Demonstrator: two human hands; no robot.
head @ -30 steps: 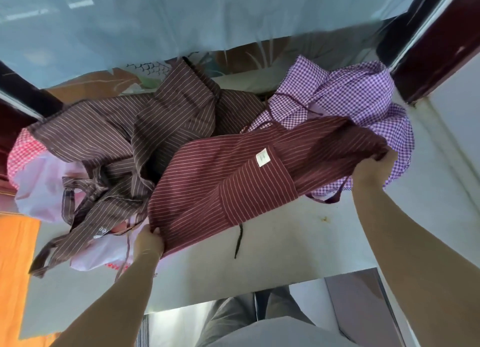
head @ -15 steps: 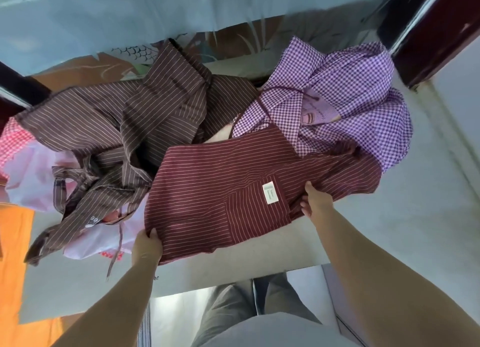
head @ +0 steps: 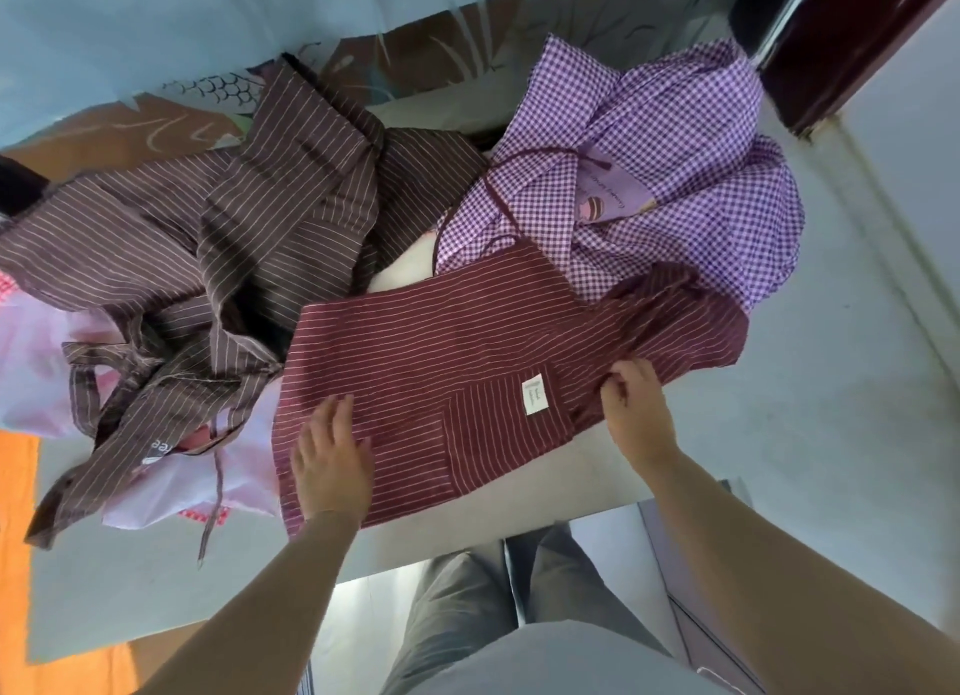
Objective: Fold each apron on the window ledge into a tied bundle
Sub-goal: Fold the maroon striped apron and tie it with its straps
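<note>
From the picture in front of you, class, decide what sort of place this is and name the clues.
Probably a home's indoor window ledge used for sorting laundry. Clues: the pale grey ledge under frosted window glass, and loose aprons heaped on it, including a maroon striped apron and a purple gingham apron.

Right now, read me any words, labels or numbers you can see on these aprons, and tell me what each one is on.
"ee": white letters, partly hidden, on the brown striped apron.
White tag on the maroon striped apron: print too small to read.
Lilac patch on the purple checked apron: a line of script, too blurred to read.
No numbers visible.
</note>
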